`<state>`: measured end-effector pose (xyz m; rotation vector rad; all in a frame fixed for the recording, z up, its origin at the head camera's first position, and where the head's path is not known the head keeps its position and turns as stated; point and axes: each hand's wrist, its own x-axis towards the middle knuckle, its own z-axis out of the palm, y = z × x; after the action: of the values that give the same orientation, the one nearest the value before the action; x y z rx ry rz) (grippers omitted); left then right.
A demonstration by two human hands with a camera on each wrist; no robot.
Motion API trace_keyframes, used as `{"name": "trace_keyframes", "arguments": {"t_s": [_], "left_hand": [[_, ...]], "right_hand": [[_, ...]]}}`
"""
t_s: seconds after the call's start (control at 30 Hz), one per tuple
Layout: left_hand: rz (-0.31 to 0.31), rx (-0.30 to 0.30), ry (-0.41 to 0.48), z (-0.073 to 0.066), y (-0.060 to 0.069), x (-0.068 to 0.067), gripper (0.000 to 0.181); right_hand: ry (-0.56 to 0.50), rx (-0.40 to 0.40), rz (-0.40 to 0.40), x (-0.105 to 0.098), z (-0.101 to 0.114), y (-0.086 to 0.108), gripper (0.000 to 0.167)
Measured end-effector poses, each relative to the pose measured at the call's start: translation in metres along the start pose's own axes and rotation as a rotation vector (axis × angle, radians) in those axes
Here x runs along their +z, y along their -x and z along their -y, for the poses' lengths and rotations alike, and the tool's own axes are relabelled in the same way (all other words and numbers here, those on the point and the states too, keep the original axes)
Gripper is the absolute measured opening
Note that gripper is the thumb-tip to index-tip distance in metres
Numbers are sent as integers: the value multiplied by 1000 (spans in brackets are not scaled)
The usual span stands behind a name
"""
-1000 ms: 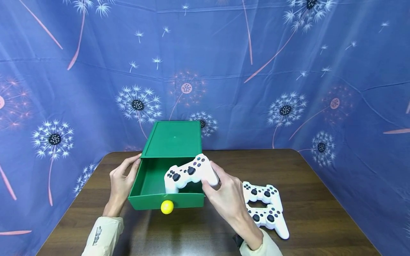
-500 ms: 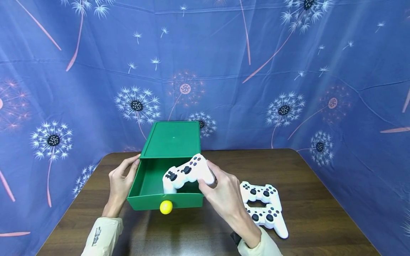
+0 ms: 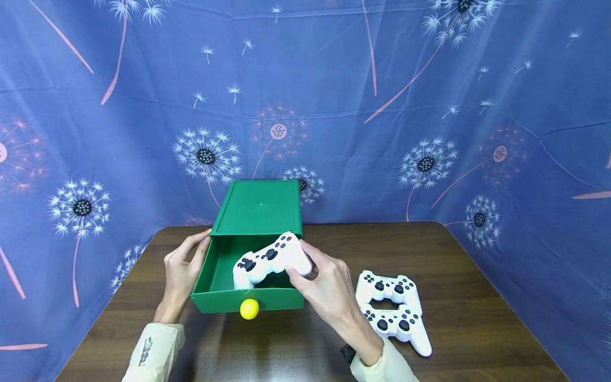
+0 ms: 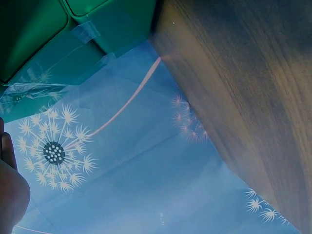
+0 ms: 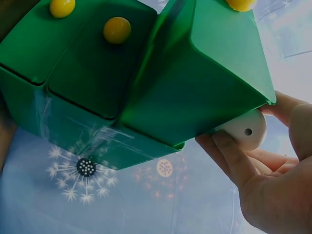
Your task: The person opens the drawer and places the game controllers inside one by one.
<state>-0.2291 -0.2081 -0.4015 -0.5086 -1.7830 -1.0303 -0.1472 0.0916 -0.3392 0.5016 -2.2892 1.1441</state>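
Well, the work looks early: the drawer [image 3: 281, 301] stands pulled out, and a white controller [image 3: 269, 257] dips one end behind its front wall, not yet released. The right hand [image 3: 324, 292] pinches the other end near the drawer's right wall; the left hand [image 3: 183, 265] touches the cabinet [image 3: 260, 207] behind, fingers stretched. Room shows left of the held controller; two more controllers [image 3: 411, 304] lie right of the drawer, seemingly still to handle.
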Motion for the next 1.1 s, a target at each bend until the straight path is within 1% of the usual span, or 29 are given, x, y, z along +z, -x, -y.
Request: {"name": "trace_keyframes", "arguments": {"t_s": [0.13,0.43,0.7,0.93,1.1], "left_hand": [[-1,6,4,-3,-1,0,35],[-2,4,-8,-1,-1,0,35],[3,9,-10,0,-1,-1,35],[-1,5,-13,-4,-2,-1,33],[5,-2,-18,-5,-2,0,33]], "right_hand": [[-19,-35,-1,3,-2,-1,53],[-35,-89,48,5,-3,-4,54],[-43,-74,88,3,-3,-5,54],[-41,-92,112,3,-4,-4,54],[-86,-96,111,4,-7,-2,52]]}}
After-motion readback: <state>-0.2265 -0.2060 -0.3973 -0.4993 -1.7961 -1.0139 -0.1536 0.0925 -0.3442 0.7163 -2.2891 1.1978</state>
